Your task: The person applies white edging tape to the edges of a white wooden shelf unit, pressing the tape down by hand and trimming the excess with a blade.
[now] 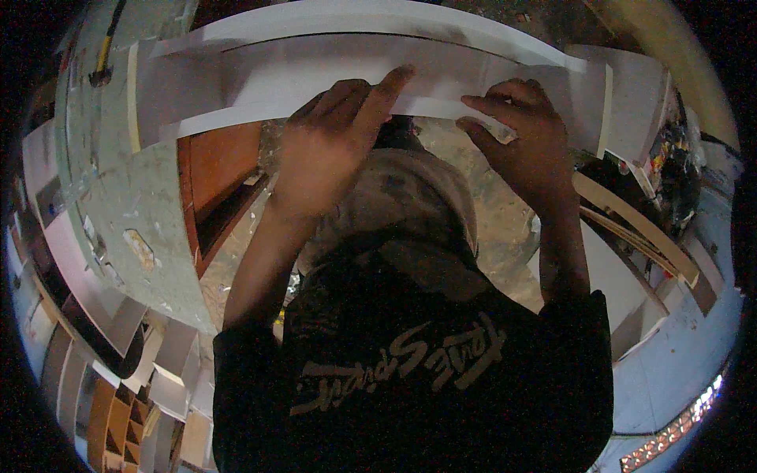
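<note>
A long white trough-shaped piece (307, 67) with raised long sides and pale end edges lies crosswise in front of me. My left hand (327, 130) reaches over its near side. The index finger is stretched out on the inner face, and the other fingers are bent; the thumb is mostly hidden. To its right, my right hand (524, 122) is at the near rim. Its index finger is above the rim and its thumb below, with the white edge between them. The remaining fingers are curled.
On the left stands a worn greenish worktable (150, 229), with a reddish-brown wooden cabinet (225, 173) beside it. Curved wooden strips (639, 229) and a white board (607, 284) lie at the right. Several box-like wooden pieces (177, 355) are stacked at lower left.
</note>
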{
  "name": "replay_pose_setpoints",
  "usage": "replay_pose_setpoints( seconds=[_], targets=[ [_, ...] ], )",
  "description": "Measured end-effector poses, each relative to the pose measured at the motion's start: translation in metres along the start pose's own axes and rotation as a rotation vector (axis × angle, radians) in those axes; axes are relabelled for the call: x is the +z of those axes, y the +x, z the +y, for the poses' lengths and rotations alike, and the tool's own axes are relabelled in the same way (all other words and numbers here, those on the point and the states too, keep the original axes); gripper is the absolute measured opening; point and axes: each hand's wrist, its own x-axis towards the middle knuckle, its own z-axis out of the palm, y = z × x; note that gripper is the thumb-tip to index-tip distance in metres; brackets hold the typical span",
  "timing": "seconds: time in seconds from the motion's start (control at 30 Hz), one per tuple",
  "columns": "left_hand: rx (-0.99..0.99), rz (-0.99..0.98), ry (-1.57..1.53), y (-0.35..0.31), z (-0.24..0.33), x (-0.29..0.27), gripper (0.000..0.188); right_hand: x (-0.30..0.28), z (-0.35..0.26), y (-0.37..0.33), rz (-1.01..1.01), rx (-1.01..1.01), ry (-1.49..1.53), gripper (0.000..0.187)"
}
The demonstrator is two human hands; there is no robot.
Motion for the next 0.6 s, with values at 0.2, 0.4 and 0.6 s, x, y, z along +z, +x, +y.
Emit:
replay_pose_setpoints(
  seconds=[0.2,0.4,0.6],
  targets=[
    [0.038,0.080,0.097,-0.004,0.000,0.013,0.061,-0.001,0.001,0.004,0.012,-0.152,-0.108,0.029],
    [0.037,0.093,0.032,-0.007,0.003,0.026,0.060,0.007,0.005,0.003,0.040,-0.231,-0.088,0.031],
    [-0.045,0.097,-0.093,-0.004,0.016,0.032,0.046,0.013,0.011,-0.003,0.065,-0.266,-0.152,0.032]
  ],
)
